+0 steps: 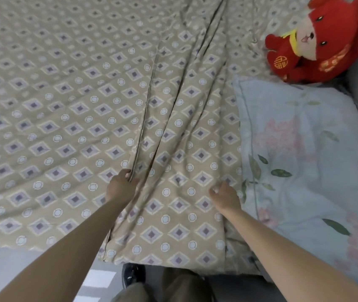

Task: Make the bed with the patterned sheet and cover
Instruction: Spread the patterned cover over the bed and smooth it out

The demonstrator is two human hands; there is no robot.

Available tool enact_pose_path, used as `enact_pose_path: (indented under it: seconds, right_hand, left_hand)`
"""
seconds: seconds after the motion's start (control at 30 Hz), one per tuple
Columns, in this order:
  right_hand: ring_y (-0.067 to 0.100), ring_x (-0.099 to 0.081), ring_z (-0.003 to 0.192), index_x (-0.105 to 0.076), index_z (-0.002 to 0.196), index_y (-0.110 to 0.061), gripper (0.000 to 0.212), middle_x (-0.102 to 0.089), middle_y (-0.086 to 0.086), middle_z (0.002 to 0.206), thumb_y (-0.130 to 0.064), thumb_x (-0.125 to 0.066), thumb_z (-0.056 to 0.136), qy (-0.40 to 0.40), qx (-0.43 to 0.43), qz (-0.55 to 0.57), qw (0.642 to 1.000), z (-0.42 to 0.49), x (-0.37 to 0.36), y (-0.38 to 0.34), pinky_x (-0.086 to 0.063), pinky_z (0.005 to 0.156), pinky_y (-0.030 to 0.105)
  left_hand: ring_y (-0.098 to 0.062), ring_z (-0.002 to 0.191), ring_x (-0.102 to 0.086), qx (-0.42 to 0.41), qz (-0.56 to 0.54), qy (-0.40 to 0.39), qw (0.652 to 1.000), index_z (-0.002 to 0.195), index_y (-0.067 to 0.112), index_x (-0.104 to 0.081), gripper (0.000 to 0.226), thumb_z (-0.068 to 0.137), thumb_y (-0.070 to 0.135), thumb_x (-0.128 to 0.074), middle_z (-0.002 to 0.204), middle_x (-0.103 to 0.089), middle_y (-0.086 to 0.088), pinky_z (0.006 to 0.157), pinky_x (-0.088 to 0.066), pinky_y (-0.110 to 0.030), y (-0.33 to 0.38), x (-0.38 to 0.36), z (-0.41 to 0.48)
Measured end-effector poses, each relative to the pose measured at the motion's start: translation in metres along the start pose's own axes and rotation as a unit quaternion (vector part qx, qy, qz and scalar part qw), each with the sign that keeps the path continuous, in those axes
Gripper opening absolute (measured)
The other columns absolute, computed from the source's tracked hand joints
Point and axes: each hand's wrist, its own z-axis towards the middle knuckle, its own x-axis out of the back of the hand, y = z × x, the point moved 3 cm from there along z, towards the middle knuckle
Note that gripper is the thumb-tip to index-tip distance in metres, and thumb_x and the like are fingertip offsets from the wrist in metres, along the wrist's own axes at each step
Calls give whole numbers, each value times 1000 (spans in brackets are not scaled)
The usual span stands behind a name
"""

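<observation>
Tan bedding printed with diamonds and circles fills nearly the whole view, and you stand at its near edge, both bare arms reaching forward and down.

Your left hand (121, 186) comes in from the lower left with the arm almost straight. Its fingers are curled round the piped edge (146, 101) of the cover (184, 149) and hold it tight. That edge runs from your grip away up the bed, and back toward you to the near side. Your right hand (225, 196) lies well apart to the right, knuckles up and fingers curled down into the cover, pinching cloth beneath them (the fingertips are blurred, so how much cloth you cannot tell). Between your two hands the cover lies in long folds that run away from you. A strip of it hangs over the near side of the bed.

Left of the piped edge the sheet (42, 105) lies flat and smooth across the mattress, in the same print as the cover.

Just beside your right hand lies one pillow (304, 149), pale blue with pink flowers and green leaves, its long side touching the cover. Beyond it, at the far right, one red plush toy (317, 40) with a yellow collar lies on the bedding.

Below your arms you can see grey floor (10, 262), one dark shoe (133, 276) and olive trousers (173, 286).
</observation>
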Motion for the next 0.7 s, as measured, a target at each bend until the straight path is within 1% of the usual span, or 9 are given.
enact_pose_path:
  seconds: [0.07,0.13,0.23,0.3,0.33,0.43,0.53,0.6,0.7]
  right_hand:
    - [30,-55,111,-45,126,-5,39,-50,13,128,-28,-46,94,31,-1,-4,1000,10,-6,1,-44,82,36]
    - [29,-58,100,-48,116,-8,29,-52,10,116,-29,-45,96,68,4,-65,996,15,-9,-1,-41,71,33]
    - [28,-59,92,-52,102,-10,18,-56,6,100,-24,-41,98,112,24,-98,989,17,-7,0,-37,67,30]
    - [28,-57,83,-52,92,-11,14,-54,3,86,-21,-42,97,147,22,-64,987,13,1,9,-36,66,30]
    - [27,-55,80,-51,89,-12,14,-52,2,82,-20,-43,97,159,4,-39,987,10,5,16,-35,66,30]
    - [28,-54,81,-54,91,-13,14,-53,5,84,-24,-46,97,151,-54,-13,987,7,12,35,-33,66,30]
    - [26,-49,79,-56,88,-12,14,-61,11,92,-21,-48,95,144,-89,39,985,14,6,43,-35,69,31]
    - [29,-51,83,-62,93,-9,17,-63,16,98,-18,-48,96,132,-106,57,984,21,-1,46,-35,71,30]
    - [35,-59,93,-67,98,-5,24,-65,19,103,-18,-47,96,114,-112,38,986,28,-1,48,-36,70,30]
  left_hand:
    - [-31,102,-62,24,30,25,999,126,18,-58,35,94,31,-53,114,-67,-10,77,-47,-31,-4,-2,9]
    - [-32,100,-62,41,51,36,997,115,16,-65,27,95,27,-51,109,-68,-11,77,-47,-32,-8,2,17]
    - [-36,102,-58,61,20,44,997,111,6,-64,27,97,24,-49,108,-66,-17,79,-45,-35,-13,11,26]
    - [-35,94,-58,90,-31,67,993,108,5,-60,24,97,22,-48,102,-64,-18,72,-41,-33,-16,23,26]
    - [-35,90,-58,102,-56,82,990,108,5,-59,23,97,22,-47,100,-63,-18,71,-41,-34,-18,31,26]
    - [-34,87,-57,113,-109,115,981,109,6,-58,23,97,22,-46,99,-62,-17,71,-43,-37,-23,51,29]
    - [-27,78,-52,101,-129,118,979,104,8,-60,19,96,21,-49,96,-61,-11,67,-37,-31,-27,56,36]
    - [-25,78,-52,99,-143,128,976,102,10,-62,17,94,21,-51,96,-63,-10,67,-37,-30,-30,54,40]
    - [-27,78,-56,103,-176,99,974,108,11,-62,24,93,28,-55,103,-65,-10,74,-47,-32,-41,47,46]
